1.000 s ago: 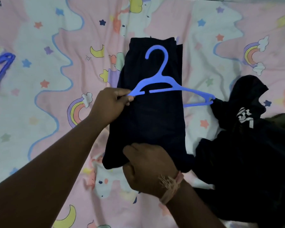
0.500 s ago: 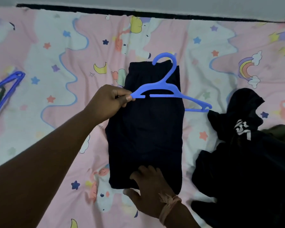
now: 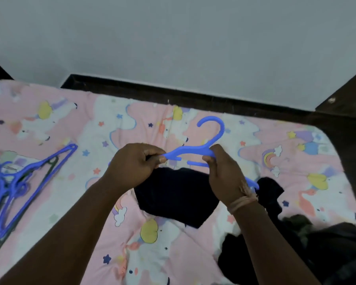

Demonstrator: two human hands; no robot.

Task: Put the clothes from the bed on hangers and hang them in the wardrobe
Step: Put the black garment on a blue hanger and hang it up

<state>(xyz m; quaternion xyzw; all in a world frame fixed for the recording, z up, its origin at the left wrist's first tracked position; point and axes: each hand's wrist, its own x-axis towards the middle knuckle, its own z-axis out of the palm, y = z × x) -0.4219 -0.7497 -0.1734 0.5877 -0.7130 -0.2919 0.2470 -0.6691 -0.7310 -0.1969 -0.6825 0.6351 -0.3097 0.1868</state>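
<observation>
Blue hanger [image 3: 190, 151] in both hands, over dark garment [image 3: 177, 194]

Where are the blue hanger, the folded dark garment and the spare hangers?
blue hanger [image 3: 193, 150]: head view, on its shoulder bar.
folded dark garment [image 3: 177, 196]: head view, mid-fabric.
spare hangers [image 3: 19, 182]: head view, on a blue arm.

Both hands [image 3: 136, 165] [image 3: 224, 177] raised, fingers seemingly pinching.

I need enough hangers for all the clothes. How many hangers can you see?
At least 4: one blue hanger held in both hands above the dark folded garment, and a tangled pile at the bed's left edge, apparently two blue and one dark; more may be hidden.
</observation>
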